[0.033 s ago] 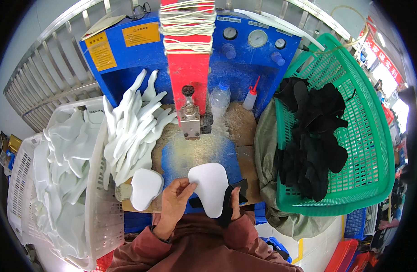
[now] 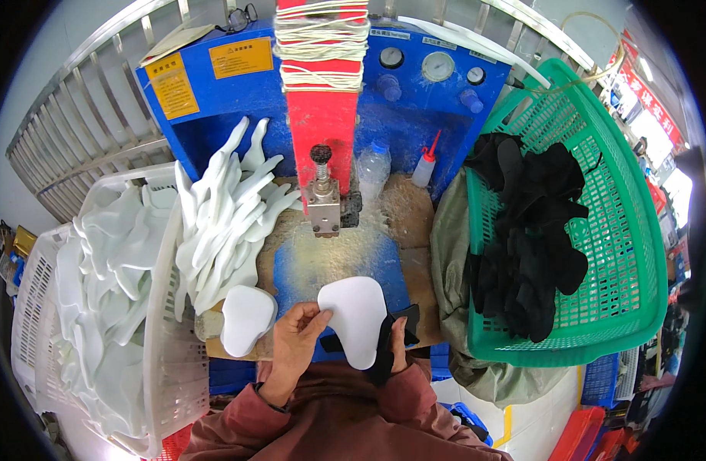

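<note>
My left hand (image 2: pixel 294 338) pinches the left edge of a white, smooth pad (image 2: pixel 353 315), broad at the top and narrowing toward me. Behind the pad, my right hand (image 2: pixel 399 346) grips a black fabric piece (image 2: pixel 381 359), its thumb up along the pad's right side. Much of the black piece is hidden by the pad. Just left of my left hand a similar white pad stack (image 2: pixel 248 313) lies on the table edge. Beyond my hands, a metal machine head (image 2: pixel 324 209) hangs from a red arm (image 2: pixel 320 123) over a dusty blue work surface (image 2: pixel 384 269).
A heap of white pads (image 2: pixel 230 215) lies left of the machine. Further left, a white basket (image 2: pixel 185 369) holds many more. At right, a green basket (image 2: pixel 614 338) carries black pieces (image 2: pixel 530 230). A plastic bottle (image 2: pixel 373 169) and a red-tipped squeeze bottle (image 2: pixel 424 165) stand behind.
</note>
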Available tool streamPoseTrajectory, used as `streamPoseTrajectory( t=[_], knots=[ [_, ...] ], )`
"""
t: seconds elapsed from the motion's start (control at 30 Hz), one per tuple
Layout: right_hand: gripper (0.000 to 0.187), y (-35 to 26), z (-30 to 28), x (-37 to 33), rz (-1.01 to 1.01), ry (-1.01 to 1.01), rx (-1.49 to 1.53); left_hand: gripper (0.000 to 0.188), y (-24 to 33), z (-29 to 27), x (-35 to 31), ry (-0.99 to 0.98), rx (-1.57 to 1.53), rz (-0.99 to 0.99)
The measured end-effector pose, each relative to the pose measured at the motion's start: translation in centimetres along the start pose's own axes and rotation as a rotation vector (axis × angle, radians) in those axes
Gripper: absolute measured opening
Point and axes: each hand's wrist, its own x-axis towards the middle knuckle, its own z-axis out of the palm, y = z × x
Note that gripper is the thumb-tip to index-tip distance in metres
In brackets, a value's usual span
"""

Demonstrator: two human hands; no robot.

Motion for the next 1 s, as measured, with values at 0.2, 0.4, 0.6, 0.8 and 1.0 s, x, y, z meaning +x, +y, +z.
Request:
streamPoseTrajectory(
  t=[0.2, 0.4, 0.6, 0.8, 1.0],
  knots=[
    [0.098, 0.0, 0.4, -0.3, -0.051, -0.089, 0.123, 0.018, -0.4, 0.3, 0.6, 0.043, 0.185, 0.035],
    [0.098, -0.3, 1.3, -0.5, -0.058, -0.044, 0.156, 0.020, -0.8, 1.2, 1.5, 0.059, 0.223, 0.016],
    [0.097, -0.3, 1.0, 0.3, -0.135, 0.052, 0.230, 0.013, -2.4, 1.7, 1.9, 0.056, -0.188, -0.110],
    [0.092, -0.5, -0.2, 0.5, -0.171, -0.150, 0.299, 0.016, -3.5, 1.6, 1.8, -0.011, -0.427, -0.084],
    [0.090, -0.2, 0.5, 0.9, -0.221, -0.084, 0.288, 0.019, -4.5, 1.7, 2.4, -0.027, -0.295, 0.027]
  ],
)
